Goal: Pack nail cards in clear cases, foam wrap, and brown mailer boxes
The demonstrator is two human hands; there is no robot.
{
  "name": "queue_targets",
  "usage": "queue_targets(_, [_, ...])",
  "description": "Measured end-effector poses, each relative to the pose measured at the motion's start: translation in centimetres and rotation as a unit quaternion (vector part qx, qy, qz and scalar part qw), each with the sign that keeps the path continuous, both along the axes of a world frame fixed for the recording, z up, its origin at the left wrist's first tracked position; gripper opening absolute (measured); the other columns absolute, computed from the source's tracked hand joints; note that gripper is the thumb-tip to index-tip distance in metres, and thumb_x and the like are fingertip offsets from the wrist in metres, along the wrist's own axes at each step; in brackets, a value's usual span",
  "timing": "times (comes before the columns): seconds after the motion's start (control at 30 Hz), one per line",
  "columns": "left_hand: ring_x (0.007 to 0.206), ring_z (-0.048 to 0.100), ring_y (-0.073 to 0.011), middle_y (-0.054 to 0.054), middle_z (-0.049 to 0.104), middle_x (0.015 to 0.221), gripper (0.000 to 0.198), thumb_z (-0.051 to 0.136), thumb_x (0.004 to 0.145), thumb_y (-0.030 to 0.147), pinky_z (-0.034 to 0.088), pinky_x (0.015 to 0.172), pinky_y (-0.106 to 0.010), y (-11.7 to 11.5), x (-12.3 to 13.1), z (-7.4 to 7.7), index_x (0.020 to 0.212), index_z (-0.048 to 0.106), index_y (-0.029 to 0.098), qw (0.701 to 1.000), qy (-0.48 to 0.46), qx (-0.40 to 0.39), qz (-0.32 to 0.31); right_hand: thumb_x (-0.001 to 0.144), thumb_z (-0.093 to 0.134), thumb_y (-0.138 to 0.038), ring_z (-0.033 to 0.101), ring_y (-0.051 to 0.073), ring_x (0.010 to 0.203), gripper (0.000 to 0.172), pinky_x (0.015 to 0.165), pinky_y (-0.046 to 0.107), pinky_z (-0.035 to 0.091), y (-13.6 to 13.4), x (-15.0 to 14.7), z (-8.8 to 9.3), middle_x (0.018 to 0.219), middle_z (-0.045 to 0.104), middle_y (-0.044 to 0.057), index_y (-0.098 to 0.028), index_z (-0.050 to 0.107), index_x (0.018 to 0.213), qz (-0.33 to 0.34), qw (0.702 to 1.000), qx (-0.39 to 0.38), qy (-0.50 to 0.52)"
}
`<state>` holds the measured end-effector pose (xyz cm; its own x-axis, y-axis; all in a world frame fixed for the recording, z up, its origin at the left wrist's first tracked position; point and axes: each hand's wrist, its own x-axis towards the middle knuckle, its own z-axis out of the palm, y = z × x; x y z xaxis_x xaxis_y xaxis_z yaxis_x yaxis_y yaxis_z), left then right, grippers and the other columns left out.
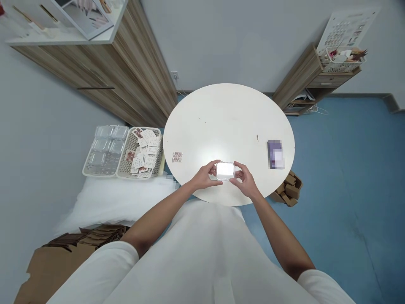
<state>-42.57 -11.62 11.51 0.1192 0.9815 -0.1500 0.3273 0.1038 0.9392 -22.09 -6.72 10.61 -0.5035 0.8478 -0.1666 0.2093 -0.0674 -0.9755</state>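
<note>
A small clear plastic box (pixel 225 170) is held over the near edge of the round white table (pixel 228 122). My left hand (pixel 205 175) grips its left end, with thumb and fingers curled round it. My right hand (pixel 244 179) pinches its right end in the same way. A small sheet of dark red nail tips (pixel 177 157) lies on the table to the left of my hands. A purple and white packet (pixel 276 154) lies near the table's right edge.
Left of the table stand two white baskets, one with clear plastic boxes (pixel 106 150), one with several small packets (pixel 144 153). Cardboard boxes lie on the floor at the lower left (pixel 63 253) and under the table's right side (pixel 289 190). Wooden cabinets stand at the back.
</note>
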Motion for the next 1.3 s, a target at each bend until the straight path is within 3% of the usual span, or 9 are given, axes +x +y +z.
queue_targets(0.07, [0.078, 0.051, -0.0124, -0.001, 0.052, 0.089, 0.078, 0.073, 0.058, 0.031, 0.043, 0.078, -0.029, 0.0, -0.2, 0.1, 0.126, 0.037, 0.026, 1.0, -0.008, -0.01, -0.003, 0.06, 0.071, -0.04, 0.053, 0.023, 0.102, 0.077, 0.08, 0.039, 0.047, 0.1, 0.2, 0.2, 0.138, 0.028, 0.009, -0.033, 0.034, 0.128, 0.042, 0.997, 0.059, -0.016])
queue_targets(0.13, [0.079, 0.051, -0.0129, -0.001, 0.052, 0.089, 0.078, 0.073, 0.058, 0.031, 0.043, 0.079, -0.03, 0.1, -0.3, 0.2, 0.127, 0.037, 0.026, 1.0, -0.018, -0.015, -0.013, 0.062, 0.07, -0.04, 0.047, 0.025, 0.11, 0.076, 0.084, 0.042, 0.046, 0.1, 0.3, 0.5, 0.141, 0.023, 0.007, -0.035, 0.033, 0.129, 0.078, 0.992, 0.098, -0.031])
queue_targets(0.23, [0.079, 0.051, -0.0126, -0.001, 0.051, 0.087, 0.077, 0.072, 0.06, 0.031, 0.042, 0.079, -0.03, 0.2, -0.3, -0.1, 0.128, 0.035, 0.027, 0.999, -0.038, -0.015, -0.022, 0.068, 0.065, -0.038, 0.047, 0.026, 0.112, 0.066, 0.088, 0.045, 0.044, 0.1, 0.3, 0.6, 0.139, 0.028, 0.007, -0.034, 0.036, 0.128, 0.097, 0.985, 0.13, -0.053])
queue_targets(0.4, [0.076, 0.049, -0.0114, 0.001, 0.049, 0.081, 0.08, 0.071, 0.062, 0.028, 0.042, 0.077, -0.03, 0.0, 0.0, -1.0, 0.131, 0.031, 0.027, 0.998, -0.061, -0.025, -0.018, 0.069, 0.064, -0.036, 0.04, 0.026, 0.12, 0.063, 0.091, 0.045, 0.043, -0.1, 0.1, -0.1, 0.139, 0.029, 0.007, -0.031, 0.038, 0.127, 0.086, 0.982, 0.158, -0.062])
queue_targets(0.6, [0.075, 0.049, -0.0114, 0.002, 0.049, 0.078, 0.081, 0.07, 0.064, 0.029, 0.041, 0.075, -0.031, -0.5, 0.3, -1.8, 0.133, 0.028, 0.027, 0.996, -0.082, -0.032, -0.023, 0.067, 0.066, -0.033, 0.046, 0.026, 0.114, 0.058, 0.084, 0.043, 0.049, -0.3, 0.2, -0.7, 0.132, 0.039, 0.009, -0.029, 0.046, 0.121, 0.058, 0.977, 0.194, -0.06])
queue_targets(0.8, [0.078, 0.051, -0.0126, 0.001, 0.051, 0.079, 0.081, 0.069, 0.065, 0.028, 0.041, 0.076, -0.031, -0.7, 0.7, -1.6, 0.134, 0.027, 0.027, 0.994, -0.101, -0.022, -0.026, 0.064, 0.068, -0.034, 0.047, 0.026, 0.113, 0.056, 0.086, 0.043, 0.047, -0.1, 0.4, -0.4, 0.127, 0.045, 0.009, -0.027, 0.051, 0.116, 0.046, 0.967, 0.243, -0.06])
queue_targets(0.97, [0.078, 0.052, -0.012, 0.001, 0.052, 0.078, 0.08, 0.07, 0.065, 0.026, 0.041, 0.077, -0.031, -0.5, 0.7, -1.0, 0.133, 0.027, 0.027, 0.993, -0.115, -0.027, -0.024, 0.06, 0.07, -0.037, 0.048, 0.027, 0.112, 0.054, 0.086, 0.044, 0.047, 0.1, 0.4, -0.3, 0.125, 0.046, 0.009, -0.028, 0.055, 0.111, 0.041, 0.97, 0.232, -0.057])
queue_targets(1.1, [0.076, 0.052, -0.0119, 0.001, 0.053, 0.078, 0.081, 0.072, 0.061, 0.024, 0.042, 0.076, -0.03, -0.6, 1.0, -0.7, 0.13, 0.031, 0.026, 0.992, -0.118, -0.048, -0.01, 0.058, 0.072, -0.037, 0.056, 0.025, 0.097, 0.053, 0.08, 0.044, 0.048, 0.3, 0.2, -0.2, 0.121, 0.048, 0.009, -0.029, 0.056, 0.108, 0.023, 0.983, 0.178, -0.038])
queue_targets(1.3, [0.08, 0.056, -0.0122, -0.002, 0.057, 0.087, 0.084, 0.071, 0.062, 0.024, 0.044, 0.075, -0.03, -0.8, 1.4, 0.1, 0.133, 0.026, 0.026, 0.965, -0.232, -0.117, 0.016, 0.057, 0.073, -0.037, 0.059, 0.021, 0.086, 0.052, 0.077, 0.042, 0.049, 0.9, -0.2, 0.7, 0.118, 0.05, 0.008, -0.028, 0.058, 0.106, 0.033, 0.988, 0.152, -0.014])
